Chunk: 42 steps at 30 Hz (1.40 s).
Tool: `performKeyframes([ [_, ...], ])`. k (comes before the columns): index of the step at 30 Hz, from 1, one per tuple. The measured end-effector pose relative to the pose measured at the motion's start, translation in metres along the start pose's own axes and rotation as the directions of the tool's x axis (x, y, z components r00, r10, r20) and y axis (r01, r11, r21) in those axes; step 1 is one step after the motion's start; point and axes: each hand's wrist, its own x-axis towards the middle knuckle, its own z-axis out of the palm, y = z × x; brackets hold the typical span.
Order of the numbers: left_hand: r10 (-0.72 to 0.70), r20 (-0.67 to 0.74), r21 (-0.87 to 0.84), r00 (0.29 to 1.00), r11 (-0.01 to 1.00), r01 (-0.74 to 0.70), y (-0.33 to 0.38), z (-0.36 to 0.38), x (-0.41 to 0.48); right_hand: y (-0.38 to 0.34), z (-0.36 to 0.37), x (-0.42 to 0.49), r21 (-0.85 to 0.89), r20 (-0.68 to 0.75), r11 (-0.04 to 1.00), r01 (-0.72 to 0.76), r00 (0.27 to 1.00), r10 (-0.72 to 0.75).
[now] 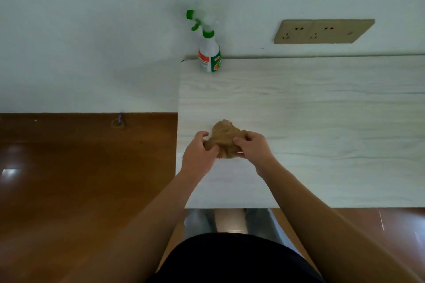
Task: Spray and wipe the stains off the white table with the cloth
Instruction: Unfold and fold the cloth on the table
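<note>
A crumpled tan cloth [224, 136] lies bunched near the left edge of the white wood-grain table [310, 110]. My left hand [199, 154] grips its left side and my right hand [251, 145] grips its right side, both over the table. A white spray bottle [209, 55] with a green trigger head stands upright at the table's far left corner, against the wall, well beyond the hands. I cannot make out any stains on the tabletop.
A beige double wall socket [322, 31] sits on the white wall behind the table. Brown wooden floor [80, 179] lies left of the table and below its near edge. My dark shirt [234, 259] fills the bottom centre.
</note>
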Motion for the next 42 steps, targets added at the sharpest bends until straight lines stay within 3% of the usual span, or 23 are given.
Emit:
performKeyframes([
  [3,0.127,-0.053,0.208,0.990,0.971,-0.114,-0.023,-0.007,0.006,-0.008,0.017,-0.003,-0.061,-0.093,0.997,0.045,0.994,-0.051],
  [6,0.447,0.005,0.374,0.895,0.829,-0.416,-0.030,-0.009,0.001,-0.023,0.027,-0.011,-0.071,-0.132,0.993,0.097,0.986,-0.106],
  [8,0.532,0.055,0.440,0.845,0.747,-0.499,-0.030,-0.008,-0.003,-0.032,0.032,-0.016,-0.091,-0.125,0.988,0.122,0.983,-0.133],
  [11,0.522,-0.052,0.349,0.852,0.809,-0.474,-0.027,-0.009,-0.005,-0.046,0.031,-0.022,-0.096,-0.146,0.980,0.176,0.971,-0.189],
  [14,0.411,-0.162,0.167,0.897,0.907,-0.386,-0.015,-0.024,-0.002,-0.064,0.015,-0.023,-0.120,-0.213,0.972,0.204,0.951,-0.226],
  [18,0.473,-0.151,0.199,0.868,0.875,-0.442,0.012,-0.057,0.012,-0.093,-0.021,-0.014,-0.096,-0.262,0.966,0.239,0.930,-0.256],
  [21,0.518,-0.233,0.209,0.823,0.853,-0.478,0.046,-0.078,0.025,-0.122,-0.044,-0.014,-0.048,-0.256,0.955,0.291,0.921,-0.294],
  [25,0.648,-0.323,0.254,0.690,0.761,-0.597,0.081,-0.091,0.028,-0.145,-0.069,-0.019,0.027,-0.233,0.931,0.363,0.908,-0.347],
  [28,0.784,-0.289,0.418,0.550,0.620,-0.664,0.079,-0.087,0.024,-0.137,-0.080,-0.018,-0.025,-0.228,0.922,0.387,0.895,-0.383],
  [30,0.828,-0.226,0.498,0.514,0.551,-0.670,0.062,-0.071,0.024,-0.114,-0.084,-0.008,-0.086,-0.228,0.930,0.358,0.901,-0.368],
  [32,0.834,-0.139,0.533,0.533,0.517,-0.670,0.036,-0.047,0.023,-0.081,-0.085,0.007,-0.125,-0.240,0.950,0.285,0.921,-0.308],
  [38,0.664,0.137,0.574,0.735,0.551,-0.606,-0.037,0.030,0.007,0.024,-0.077,0.030,-0.339,-0.285,0.940,0.027,0.950,-0.130],
  [42,0.641,0.108,0.557,0.760,0.594,-0.580,-0.048,0.042,-0.002,0.054,-0.079,0.026,-0.317,-0.308,0.948,-0.038,0.949,-0.065],
])
